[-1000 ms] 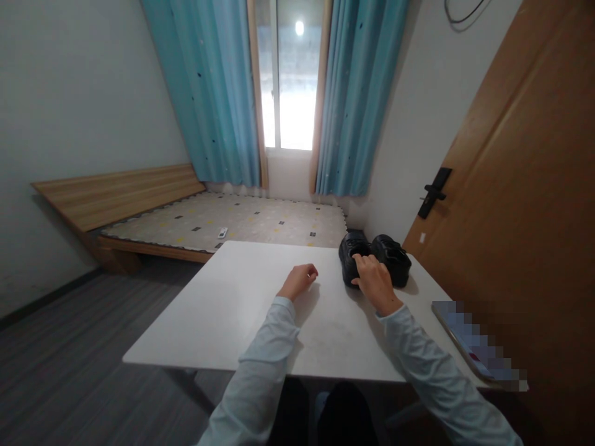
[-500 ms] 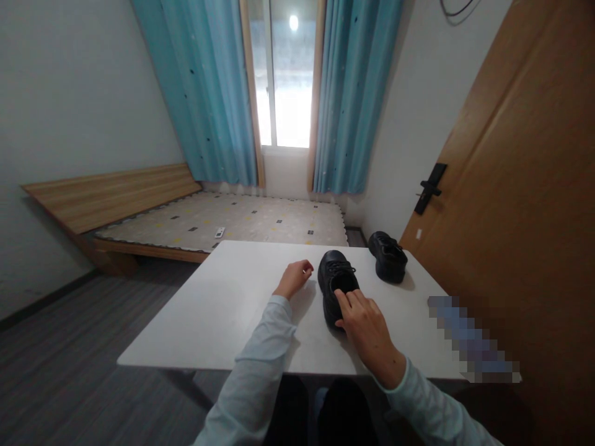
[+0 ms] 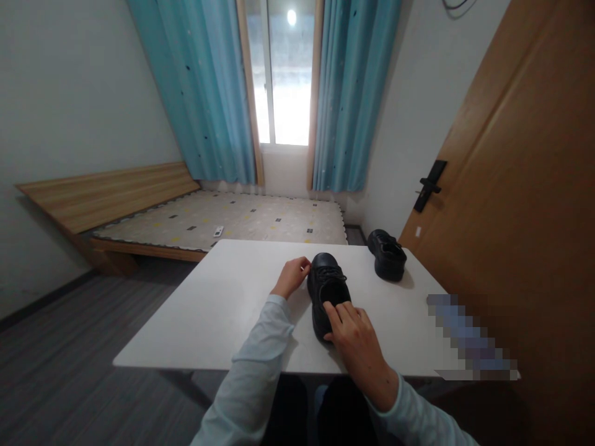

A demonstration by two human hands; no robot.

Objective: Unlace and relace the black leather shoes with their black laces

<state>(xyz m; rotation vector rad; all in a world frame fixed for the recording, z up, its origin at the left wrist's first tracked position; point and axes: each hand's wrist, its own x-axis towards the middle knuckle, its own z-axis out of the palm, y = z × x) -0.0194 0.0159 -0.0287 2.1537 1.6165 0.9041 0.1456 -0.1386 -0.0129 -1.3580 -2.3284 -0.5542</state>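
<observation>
Black and laced, the near shoe (image 3: 317, 298) stood toe-forward over the middle of the white bench (image 3: 232, 322). The right hand (image 3: 360, 342) had its grip closed on the heel, fingers inside the opening. The left hand (image 3: 290, 276) curled beside the toe, its grip impossible to tell. Another shoe (image 3: 389, 265) rested near the far right corner.

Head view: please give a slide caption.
Right hand holds a black shoe by its heel, left hand at its toe; second shoe on the white table.
</observation>
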